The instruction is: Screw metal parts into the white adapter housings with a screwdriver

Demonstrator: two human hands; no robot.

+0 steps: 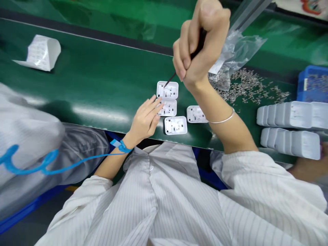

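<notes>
Above the far white shell (167, 90), right hand (201, 42) clenched into a fist around a thin dark tool (188, 59), tip dipped into that shell's open cavity. Wrist cocked high, forearm slanting down toward the body, a thin bangle (222, 120) round it. Left hand (146, 119) laid flat, fingers together, holding nothing, fingertips pinning the second shell (169, 107) just nearer. Two more shells near and right: one (175, 125), another (195, 114) partly behind the right arm. Judged light, stiff, smooth plastic, apt to skid on the green belt (89, 85); best steadied by the rim. Farther right: clear bag (234, 54), scattered small metal pieces (251, 89), stacked white covers (292, 114). Blue wrist strap (120, 147) on the left wrist.
</notes>
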